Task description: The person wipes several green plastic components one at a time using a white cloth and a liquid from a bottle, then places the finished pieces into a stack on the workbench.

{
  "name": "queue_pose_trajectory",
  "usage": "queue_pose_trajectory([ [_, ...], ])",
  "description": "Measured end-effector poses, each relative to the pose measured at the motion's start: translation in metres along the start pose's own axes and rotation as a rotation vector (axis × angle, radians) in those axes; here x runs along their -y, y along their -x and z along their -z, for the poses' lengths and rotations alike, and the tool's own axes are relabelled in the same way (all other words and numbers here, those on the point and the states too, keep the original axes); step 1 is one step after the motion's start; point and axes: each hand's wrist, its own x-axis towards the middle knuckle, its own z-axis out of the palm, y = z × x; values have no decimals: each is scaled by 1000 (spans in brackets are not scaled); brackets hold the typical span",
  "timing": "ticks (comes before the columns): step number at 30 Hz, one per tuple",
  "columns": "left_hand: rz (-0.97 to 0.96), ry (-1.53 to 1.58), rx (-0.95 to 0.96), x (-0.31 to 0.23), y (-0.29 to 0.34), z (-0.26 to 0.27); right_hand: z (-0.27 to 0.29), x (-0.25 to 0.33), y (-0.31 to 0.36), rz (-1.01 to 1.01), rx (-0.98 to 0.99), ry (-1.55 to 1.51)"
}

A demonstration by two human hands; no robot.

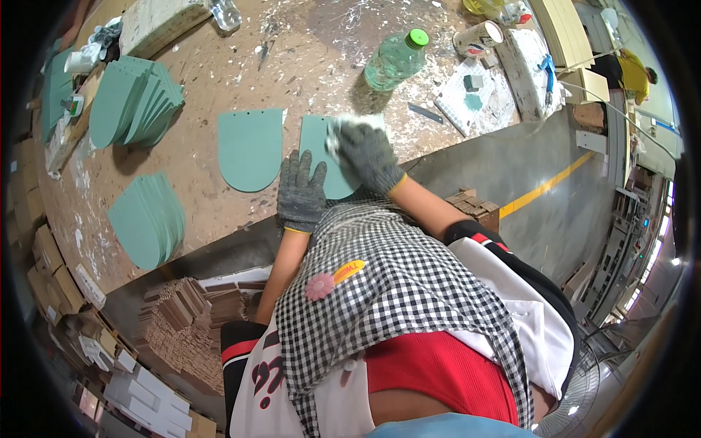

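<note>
A green panel point(312, 139), straight at the far end and rounded at the near end, lies by the table's front edge. My left hand point(301, 191), in a dark grey knit glove, rests flat on its left edge with fingers stretched out. In a matching glove, my right hand point(367, 157) presses a white cloth point(374, 121) onto the panel; the hand and cloth are slightly blurred. Just left of my left hand is a second green panel point(250, 150) of the same shape, with small holes along its straight end.
Fanned green panels point(139, 102) and another stack point(148, 219) lie on the left of the paint-spotted table point(204, 73). Farther right stand a green-capped bottle point(396, 60), a paper cup point(477, 39) and a stained white sheet point(475, 95). A thin metal strip point(426, 112) lies nearby.
</note>
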Motion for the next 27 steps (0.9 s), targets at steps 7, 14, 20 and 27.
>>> queue_pose_trajectory([
  [7,-48,-21,20,0,-1,3,15,-15,-16,-170,-56,-3],
  [14,21,75,77,-3,11,8,21,-45,-3,-379,-359,-571],
  [20,-113,169,132,-5,29,16,6,-14,56,-439,-89,-574],
  [27,-177,-99,102,-5,17,8,30,-1,40,-562,199,-516],
])
